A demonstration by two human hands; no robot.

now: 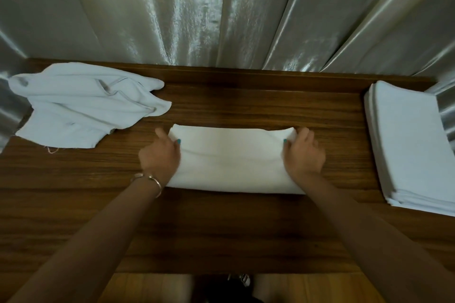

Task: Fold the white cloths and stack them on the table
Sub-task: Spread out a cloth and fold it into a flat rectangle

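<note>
Dark wood-grain bench (pixel 221 224), head view: one white folded cloth (pixel 234 162) lies flat at its middle, long side running left to right, directly in front of you. Your left hand (pixel 160 155) grips the cloth's left end, thumb on top and fingers curled round the edge; a thin metal bangle (pixel 150 179) sits on that wrist. Your right hand (pixel 304 155) grips the right end the same way, pinching the upper layer near the far right corner, which is slightly raised. Both thumbnails show teal polish. At the bench's far left, a loose heap of crumpled white cloths (pixel 81 106) rests unfolded, one frayed corner hanging toward the left edge, well apart from the cloth you hold. At the bench's right edge, a neat stack of folded white cloths (pixel 411 140) stands several layers high, edges aligned, near your right hand but not touching it. Behind the bench, a shiny silver-grey curtain (pixel 197 12) hangs in broad pleats across the whole background. Below the bench's near edge, lighter wooden flooring (pixel 152 288) shows.
</note>
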